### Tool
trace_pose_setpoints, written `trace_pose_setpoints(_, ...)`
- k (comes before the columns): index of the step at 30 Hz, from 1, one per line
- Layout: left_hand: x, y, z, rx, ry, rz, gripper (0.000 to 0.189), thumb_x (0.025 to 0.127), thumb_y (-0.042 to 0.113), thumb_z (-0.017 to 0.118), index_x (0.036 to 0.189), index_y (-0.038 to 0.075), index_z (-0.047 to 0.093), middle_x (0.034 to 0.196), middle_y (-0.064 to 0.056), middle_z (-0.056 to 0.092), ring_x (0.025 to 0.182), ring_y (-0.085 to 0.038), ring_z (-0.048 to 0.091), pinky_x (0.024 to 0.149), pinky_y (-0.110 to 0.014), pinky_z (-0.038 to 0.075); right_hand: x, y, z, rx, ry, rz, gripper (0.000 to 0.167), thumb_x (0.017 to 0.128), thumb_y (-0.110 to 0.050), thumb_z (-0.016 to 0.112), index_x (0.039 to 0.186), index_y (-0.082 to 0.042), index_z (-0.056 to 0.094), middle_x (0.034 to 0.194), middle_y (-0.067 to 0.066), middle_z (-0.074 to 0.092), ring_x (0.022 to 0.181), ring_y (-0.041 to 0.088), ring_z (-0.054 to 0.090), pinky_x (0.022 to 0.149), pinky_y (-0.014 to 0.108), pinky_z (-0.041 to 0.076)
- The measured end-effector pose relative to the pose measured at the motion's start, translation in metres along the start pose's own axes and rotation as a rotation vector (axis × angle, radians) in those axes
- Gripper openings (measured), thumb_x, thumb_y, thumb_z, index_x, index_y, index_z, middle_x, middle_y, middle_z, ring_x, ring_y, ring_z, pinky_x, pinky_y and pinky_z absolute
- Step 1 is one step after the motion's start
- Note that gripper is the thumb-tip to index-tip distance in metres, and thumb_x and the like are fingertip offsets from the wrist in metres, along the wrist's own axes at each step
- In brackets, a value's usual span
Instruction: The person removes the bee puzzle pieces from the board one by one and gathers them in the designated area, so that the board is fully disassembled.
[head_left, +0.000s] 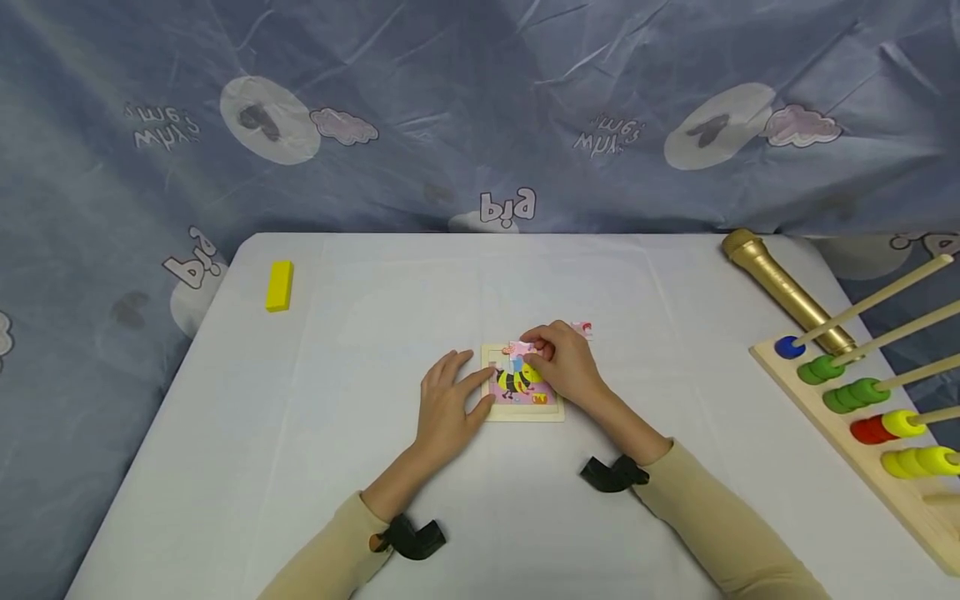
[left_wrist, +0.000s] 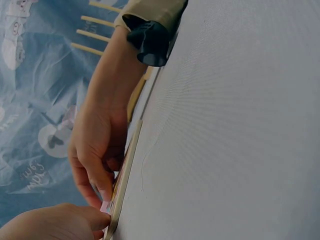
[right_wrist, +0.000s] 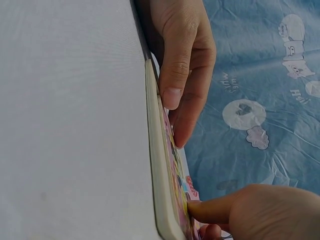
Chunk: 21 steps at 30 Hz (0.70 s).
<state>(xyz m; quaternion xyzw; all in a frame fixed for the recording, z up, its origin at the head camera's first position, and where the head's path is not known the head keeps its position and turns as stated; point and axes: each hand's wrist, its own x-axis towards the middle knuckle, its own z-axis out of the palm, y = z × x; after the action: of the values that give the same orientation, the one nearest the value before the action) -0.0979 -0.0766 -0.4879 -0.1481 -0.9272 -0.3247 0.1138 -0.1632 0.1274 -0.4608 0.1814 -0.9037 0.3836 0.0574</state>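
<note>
A small wooden jigsaw puzzle (head_left: 525, 417) with a bee picture lies flat on the white table. My right hand (head_left: 567, 360) reaches over its upper right part and pinches a pink puzzle piece (head_left: 519, 349) between thumb and fingers, at the picture's top. At the puzzle's left side rests my left hand (head_left: 442, 407), fingers spread and relaxed, with the index fingertip and thumb at the frame's edge. In the right wrist view the left thumb (right_wrist: 172, 95) touches the frame's rim. Another pink puzzle piece (head_left: 582, 330) lies beyond the right hand, partly hidden by it.
A yellow block (head_left: 279, 286) stands at the far left of the table. On the right is a wooden counting stand (head_left: 825, 417) with coloured rings on slanted pegs. Behind it lies a gold microphone (head_left: 783, 287). A blue patterned cloth (head_left: 450, 108) hangs behind the table.
</note>
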Motion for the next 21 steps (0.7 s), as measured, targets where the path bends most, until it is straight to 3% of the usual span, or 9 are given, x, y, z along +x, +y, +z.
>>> trace_pose_setpoints(21, 0.0, 0.002, -0.0008, -0.003, 0.011, 0.004, 0.036, 0.086, 0.023, 0.072, 0.122, 0.015, 0.07, 0.14, -0.014, 0.051, 0.137, -0.035, 0.036, 0.109, -0.057, 0.027, 0.0011, -0.006, -0.0042, 0.067, 0.018, 0.012, 0.011, 0.09, 0.001, 0.063, 0.098, -0.003, 0.069, 0.079, 0.009, 0.059, 0.068, 0.017, 0.049, 0.062, 0.026, 0.039)
